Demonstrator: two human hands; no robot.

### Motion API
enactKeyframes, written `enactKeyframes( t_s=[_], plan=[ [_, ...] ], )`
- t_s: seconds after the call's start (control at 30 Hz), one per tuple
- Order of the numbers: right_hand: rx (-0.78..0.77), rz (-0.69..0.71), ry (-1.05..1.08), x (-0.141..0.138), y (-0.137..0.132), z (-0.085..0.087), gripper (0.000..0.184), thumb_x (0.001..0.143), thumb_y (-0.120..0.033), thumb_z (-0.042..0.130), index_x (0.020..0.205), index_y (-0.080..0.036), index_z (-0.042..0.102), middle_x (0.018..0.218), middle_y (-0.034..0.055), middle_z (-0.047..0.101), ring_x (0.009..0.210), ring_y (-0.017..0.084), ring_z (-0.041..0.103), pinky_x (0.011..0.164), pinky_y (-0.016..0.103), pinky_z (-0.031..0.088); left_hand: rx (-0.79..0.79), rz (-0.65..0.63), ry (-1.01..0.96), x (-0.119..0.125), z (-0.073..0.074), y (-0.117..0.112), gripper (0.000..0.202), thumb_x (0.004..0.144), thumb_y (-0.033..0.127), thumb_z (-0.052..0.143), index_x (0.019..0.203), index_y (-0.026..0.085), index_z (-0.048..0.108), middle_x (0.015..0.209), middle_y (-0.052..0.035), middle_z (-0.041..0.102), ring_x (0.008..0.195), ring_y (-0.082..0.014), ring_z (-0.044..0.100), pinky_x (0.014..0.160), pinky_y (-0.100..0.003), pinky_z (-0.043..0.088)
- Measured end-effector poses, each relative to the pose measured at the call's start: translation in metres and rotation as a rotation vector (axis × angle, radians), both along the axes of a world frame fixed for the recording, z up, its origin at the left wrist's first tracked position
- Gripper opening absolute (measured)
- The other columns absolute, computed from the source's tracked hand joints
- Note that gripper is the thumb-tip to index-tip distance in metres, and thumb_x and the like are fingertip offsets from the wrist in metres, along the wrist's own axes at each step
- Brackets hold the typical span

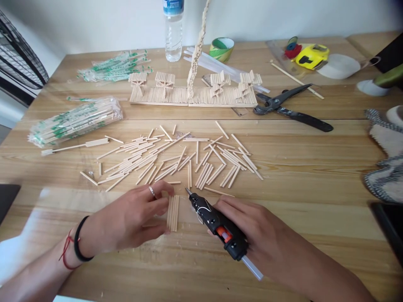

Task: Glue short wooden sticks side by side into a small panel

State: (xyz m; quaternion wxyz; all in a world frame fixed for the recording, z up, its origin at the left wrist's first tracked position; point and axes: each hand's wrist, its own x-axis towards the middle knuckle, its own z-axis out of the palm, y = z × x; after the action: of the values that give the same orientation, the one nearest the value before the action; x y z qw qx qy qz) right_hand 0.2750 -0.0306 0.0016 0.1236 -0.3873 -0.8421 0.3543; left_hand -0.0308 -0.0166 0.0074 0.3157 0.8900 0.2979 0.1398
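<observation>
My right hand [248, 226] is wrapped round a black hot glue gun [217, 224]. A clear glue stick [252, 267] juts from its back end, and its metal tip points away to the upper left. My left hand [138, 214] curls its fingers against the left side of a small flat panel of short wooden sticks [173, 213], laid side by side on the table. The gun's tip is apart from the panel, to its upper right. Just beyond both hands lie many loose cut wooden sticks [145, 155].
A stick-built model [160, 97] with a tall leaning column stands behind the loose sticks. Pliers [283, 109] lie at its right. Plastic-wrapped stick bundles [77, 119] are at left. A water bottle [174, 35], green tape roll [221, 49] and yellow tape measure [311, 56] stand farther back.
</observation>
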Motion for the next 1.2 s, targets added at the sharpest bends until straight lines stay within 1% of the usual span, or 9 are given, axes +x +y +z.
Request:
enactKeyframes(
  t_s=[0.17,0.3,0.5,0.67,0.77,0.93,1.1,1.2],
  plan=[
    [-0.017,0.004,0.01,-0.0003,-0.0002,-0.0005,0.036,0.082,0.002,0.053,0.106,-0.022,0.067,0.104,0.0091,0.079,0.096,0.028,0.078,0.084,0.042,0.067,-0.026,-0.001,-0.007,0.0005,0.0006,0.0,0.008,0.106,0.02,0.059,0.101,0.023,0.053,0.121,-0.0141,0.067,0.109,-0.0265,0.074,0.082,-0.039,0.064],
    [-0.002,0.005,0.008,-0.0003,0.0002,-0.0004,0.038,0.082,0.002,0.054,0.108,-0.022,0.067,0.108,0.0095,0.079,0.099,0.028,0.079,0.086,0.041,0.067,-0.033,0.005,-0.023,0.0013,0.0016,-0.0001,0.009,0.105,0.019,0.059,0.1,0.024,0.054,0.12,-0.0139,0.067,0.108,-0.0262,0.073,0.083,-0.04,0.065],
    [-0.02,0.006,-0.008,-0.0003,0.0007,-0.0006,0.035,0.082,0.003,0.055,0.104,-0.022,0.066,0.099,0.0077,0.077,0.09,0.027,0.076,0.079,0.04,0.065,-0.024,-0.011,-0.036,0.0026,0.0032,0.0006,0.006,0.106,0.018,0.058,0.104,0.023,0.056,0.118,-0.0138,0.068,0.111,-0.0268,0.072,0.087,-0.038,0.064],
    [-0.033,0.014,0.014,0.0005,0.0002,-0.0029,0.034,0.084,0.002,0.054,0.104,-0.022,0.067,0.101,0.008,0.076,0.093,0.028,0.076,0.08,0.04,0.064,-0.045,-0.011,-0.018,0.0017,0.0022,0.0006,0.004,0.106,0.018,0.06,0.105,0.021,0.057,0.119,-0.0128,0.068,0.108,-0.0248,0.072,0.087,-0.034,0.061],
    [-0.03,0.018,0.013,0.0005,0.0002,-0.0037,0.031,0.087,0.001,0.053,0.104,-0.021,0.066,0.099,0.0082,0.075,0.09,0.028,0.075,0.078,0.04,0.063,-0.05,-0.011,-0.002,0.0013,0.0022,0.0009,0.003,0.106,0.018,0.06,0.106,0.021,0.059,0.12,-0.0121,0.068,0.111,-0.0244,0.072,0.09,-0.032,0.06],
    [-0.01,0.022,0.038,0.0,-0.0001,-0.0033,0.034,0.086,0.003,0.05,0.106,-0.021,0.065,0.103,0.0093,0.076,0.097,0.028,0.077,0.083,0.041,0.064,-0.03,-0.012,-0.008,0.0005,0.002,0.0011,0.004,0.107,0.02,0.06,0.104,0.02,0.058,0.121,-0.0129,0.068,0.112,-0.025,0.072,0.092,-0.032,0.06],
    [-0.007,0.026,0.018,-0.0001,-0.0005,-0.0025,0.03,0.087,0.002,0.05,0.101,-0.021,0.064,0.099,0.0087,0.076,0.091,0.027,0.077,0.078,0.041,0.065,-0.029,-0.008,-0.009,-0.0004,0.0014,0.0,0.005,0.106,0.021,0.061,0.103,0.02,0.058,0.12,-0.0135,0.069,0.112,-0.0259,0.073,0.09,-0.033,0.061],
    [0.029,0.032,0.018,-0.0009,0.0005,-0.002,0.033,0.087,0.001,0.05,0.105,-0.021,0.065,0.102,0.0095,0.078,0.095,0.028,0.078,0.081,0.04,0.065,-0.024,-0.012,-0.018,-0.0002,0.0008,-0.0004,0.005,0.107,0.021,0.061,0.103,0.02,0.059,0.119,-0.0139,0.069,0.113,-0.026,0.072,0.09,-0.033,0.062]
  ],
)
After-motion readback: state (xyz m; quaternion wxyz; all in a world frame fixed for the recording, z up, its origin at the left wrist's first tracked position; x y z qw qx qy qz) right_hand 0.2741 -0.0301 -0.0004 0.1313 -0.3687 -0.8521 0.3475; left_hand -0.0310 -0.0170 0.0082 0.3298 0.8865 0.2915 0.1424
